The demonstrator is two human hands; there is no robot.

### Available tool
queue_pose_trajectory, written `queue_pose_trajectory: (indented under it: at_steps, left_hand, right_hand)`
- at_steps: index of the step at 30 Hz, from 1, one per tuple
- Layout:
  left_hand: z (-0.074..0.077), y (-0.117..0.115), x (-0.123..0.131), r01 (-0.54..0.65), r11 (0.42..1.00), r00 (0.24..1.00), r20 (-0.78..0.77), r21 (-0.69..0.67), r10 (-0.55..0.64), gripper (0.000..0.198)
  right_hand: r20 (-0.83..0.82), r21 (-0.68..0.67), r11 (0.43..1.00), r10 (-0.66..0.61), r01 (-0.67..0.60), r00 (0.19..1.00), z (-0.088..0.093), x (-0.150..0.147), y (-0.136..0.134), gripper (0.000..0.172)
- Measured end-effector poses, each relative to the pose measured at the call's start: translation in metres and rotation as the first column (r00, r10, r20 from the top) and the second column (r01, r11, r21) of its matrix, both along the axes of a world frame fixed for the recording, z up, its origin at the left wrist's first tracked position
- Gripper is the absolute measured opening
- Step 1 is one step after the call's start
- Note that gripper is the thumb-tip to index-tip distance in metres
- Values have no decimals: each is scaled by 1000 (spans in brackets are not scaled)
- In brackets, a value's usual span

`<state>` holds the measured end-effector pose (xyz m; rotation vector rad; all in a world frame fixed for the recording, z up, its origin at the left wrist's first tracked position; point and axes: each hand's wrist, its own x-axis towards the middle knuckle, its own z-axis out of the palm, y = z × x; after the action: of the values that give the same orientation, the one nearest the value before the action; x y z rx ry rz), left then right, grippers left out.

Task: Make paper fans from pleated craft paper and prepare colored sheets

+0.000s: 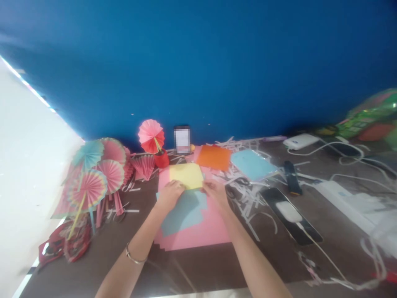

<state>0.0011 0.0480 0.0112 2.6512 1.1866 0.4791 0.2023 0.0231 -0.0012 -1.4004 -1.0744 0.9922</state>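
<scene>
Yellow sheet in two hands, pleated fans standing finished to the left

The yellow sheet (187,171) lies at the centre of the table, over the top of the blue sheets (182,215) and the larger pink sheets (218,234). It looks flat, with no pleats showing, so its folding seems barely begun, if at all. The left hand (172,193) sits at its near edge, fingers close together; whether they pinch or merely press cannot be told. The right hand (216,191) has its fingertips drawn together, seemingly pinching the near right corner.

Just beyond lie an orange sheet (214,158) and a light-blue packet (252,164), both flat and apparently unworked. White paper strips (248,207) litter the right side, near a phone (274,196). Leftward, several pleated fans (111,176) look complete, as does the round pink-and-red fan (151,136) in a red pot (161,159). A pleated pink piece (144,167) beside it is only partly spread.
</scene>
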Motion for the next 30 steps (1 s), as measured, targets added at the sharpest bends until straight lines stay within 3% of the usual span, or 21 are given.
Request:
queue_pose_trajectory:
  at_steps: [3,5,6,8,9,11,13,14,16,20,22,26,30]
  left_hand:
    - [-7,-1,1,16,999,982,-191,30,-10,27]
    - [-10,-2,-1,23,999,970,-242,41,-12,23]
    - [-10,-2,-2,32,999,968,-249,44,-20,22]
    - [-10,-5,-5,47,998,970,-242,48,-34,20]
    - [-10,-6,-6,51,998,972,-233,47,-39,21]
    - [-10,-9,-9,64,997,978,-200,37,-55,23]
    - [-10,-12,-12,66,997,988,-142,29,-61,22]
    - [-11,-13,-15,57,998,993,-106,28,-54,20]
    - [-13,-14,-20,17,1000,999,-33,21,-16,18]
    - [-17,-11,-33,-43,998,992,117,-38,47,19]
    - [-20,-7,-37,-82,995,979,185,-61,92,19]
    - [-25,0,-39,-144,986,955,249,-80,159,17]
    - [-27,4,-39,-221,971,932,273,-95,239,17]
  right_hand:
    - [78,31,999,11,-13,997,7,3,-4,32]
    - [292,113,993,5,-40,956,12,4,-8,26]
    - [453,158,982,17,-99,891,14,2,-10,24]
    - [765,158,941,74,-298,640,18,-4,-13,18]
    - [863,105,916,110,-388,494,20,-8,-13,14]
    - [942,-16,872,177,-490,284,20,-15,-14,10]
    - [965,-81,840,202,-537,170,19,-19,-13,16]
    - [967,-89,824,207,-560,150,17,-19,-12,19]
    - [958,-58,805,212,-591,195,12,-16,-11,23]
    - [863,62,834,231,-548,449,2,-7,-11,20]
    - [808,84,842,256,-533,531,0,-5,-11,18]
    - [755,96,859,266,-503,599,-2,-5,-11,22]
    - [762,102,892,214,-440,611,-7,-6,-9,22]
